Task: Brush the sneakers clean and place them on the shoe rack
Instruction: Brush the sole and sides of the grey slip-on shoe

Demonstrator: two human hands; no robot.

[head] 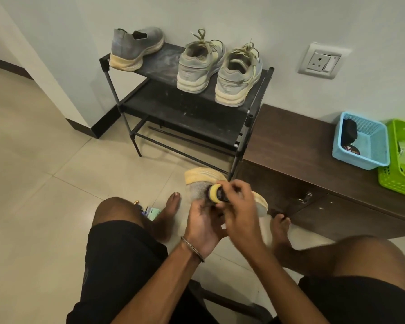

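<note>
No brand or label is legible on any item; the grey mesh sneaker with ribbed cream sole sits at 6 o'clock from the black shoe rack, gripped from below by the left hand. The right hand grasps a round yellow-and-black brush against the mesh. At 12 o'clock the top shelf carries one grey knit slip-on and two laced sneakers; at 3 o'clock stands a blue lattice plastic basket.

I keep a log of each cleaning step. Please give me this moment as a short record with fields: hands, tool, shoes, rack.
left hand: holds the grey sneaker, sole turned away from the person
right hand: grips the yellow and black brush, pressed on the sneaker's mesh
shoe rack: black; top shelf carries three shoes
on rack: grey slip-on sneaker at left, laced pair at right
stage: brushing, fourth shoe not yet placed
</note>
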